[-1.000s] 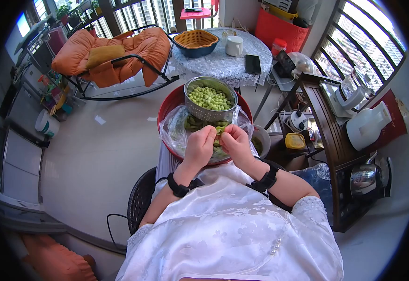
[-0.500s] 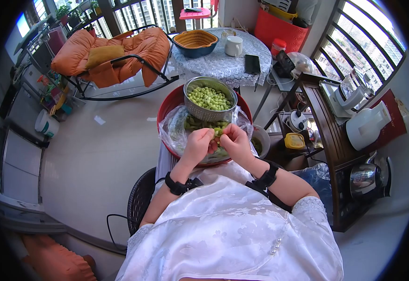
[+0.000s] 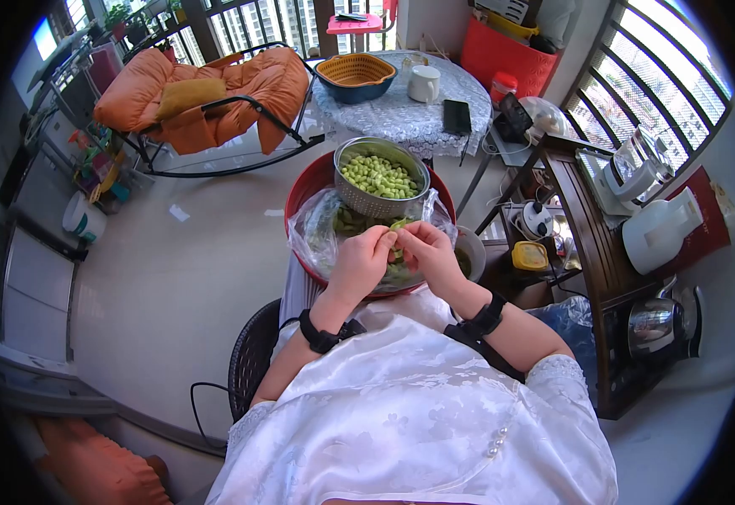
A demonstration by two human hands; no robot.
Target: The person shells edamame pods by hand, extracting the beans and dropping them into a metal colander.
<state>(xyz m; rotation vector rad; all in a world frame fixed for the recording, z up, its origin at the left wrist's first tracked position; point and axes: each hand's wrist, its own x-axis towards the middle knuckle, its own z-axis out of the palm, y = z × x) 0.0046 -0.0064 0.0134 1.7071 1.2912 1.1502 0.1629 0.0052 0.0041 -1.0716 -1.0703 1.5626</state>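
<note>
My left hand (image 3: 362,257) and my right hand (image 3: 429,252) meet fingertip to fingertip, both closed on a green pod (image 3: 399,225). Below them is a red basin (image 3: 298,195) lined with a clear plastic bag (image 3: 310,234), which holds more green pods (image 3: 349,222). At the basin's far side a perforated metal colander (image 3: 382,206) is filled with shelled green beans (image 3: 378,175). My fingers hide part of the pod.
A small bowl (image 3: 474,246) is right of the basin. Beyond stands a lace-covered table (image 3: 342,118) with a basket (image 3: 356,71), a white mug (image 3: 423,84) and a phone (image 3: 457,118). A dark wooden shelf (image 3: 582,202) is at the right, an orange rocking chair (image 3: 241,93) at the upper left.
Both hands stay close together over the basin, with small shifts of the fingers around the pod. The whole view has shifted slightly.
</note>
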